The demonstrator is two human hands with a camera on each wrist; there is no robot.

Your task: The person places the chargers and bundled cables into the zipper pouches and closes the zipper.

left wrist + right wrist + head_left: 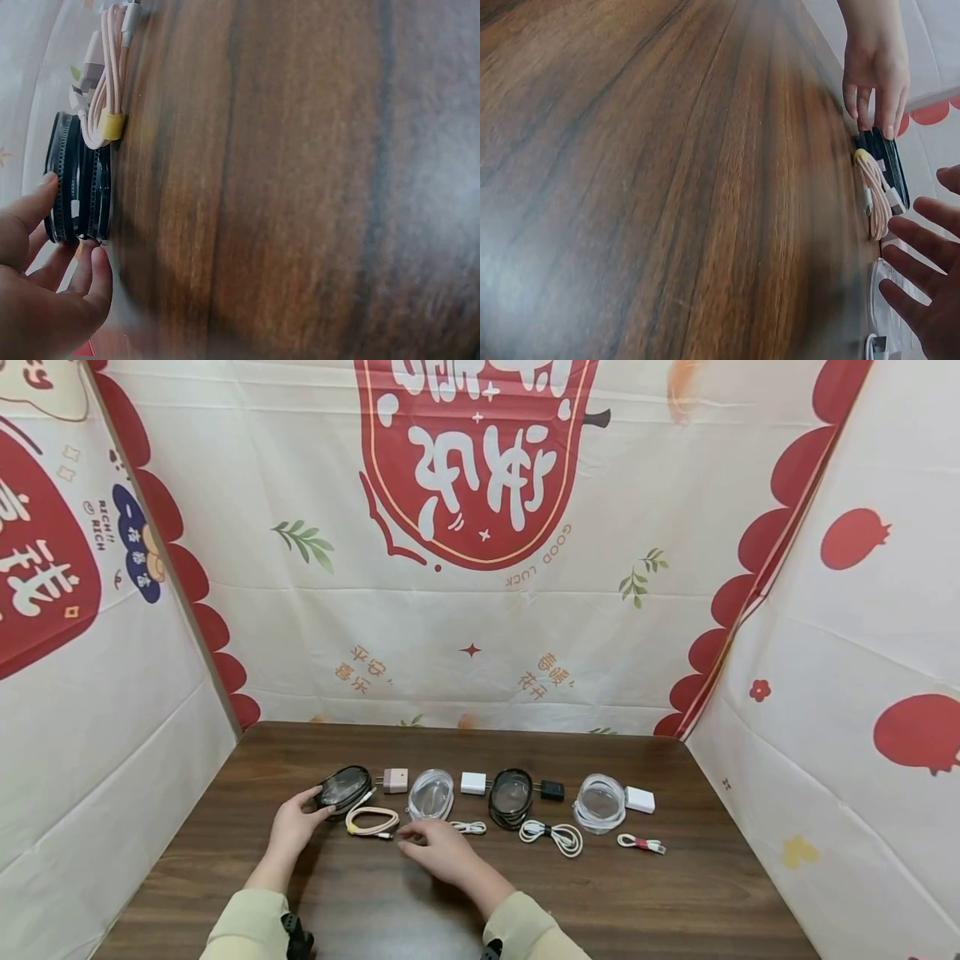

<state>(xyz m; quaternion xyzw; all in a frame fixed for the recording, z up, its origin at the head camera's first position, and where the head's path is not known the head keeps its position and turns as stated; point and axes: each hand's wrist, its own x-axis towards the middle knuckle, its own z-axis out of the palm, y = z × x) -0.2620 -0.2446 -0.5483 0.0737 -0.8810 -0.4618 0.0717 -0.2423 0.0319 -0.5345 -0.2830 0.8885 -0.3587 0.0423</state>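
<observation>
**Black case (344, 787) was pinched by the left hand (292, 824)**

Head: round, it lay ahead and right of that hand, toward the far left corner of the table (390, 893); the right hand (444, 853) was farther, by the looped cable (366, 832). Left wrist: thumb and fingers gripped the toothed rim. Right wrist: fingers spread, empty.

Head view overlooks the table (390, 906) both wrist views show closer

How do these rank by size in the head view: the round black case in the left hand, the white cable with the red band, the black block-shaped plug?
1. Round black case: largest.
2. White cable with red band: long but slim.
3. Black block-shaped plug: smallest.
</observation>
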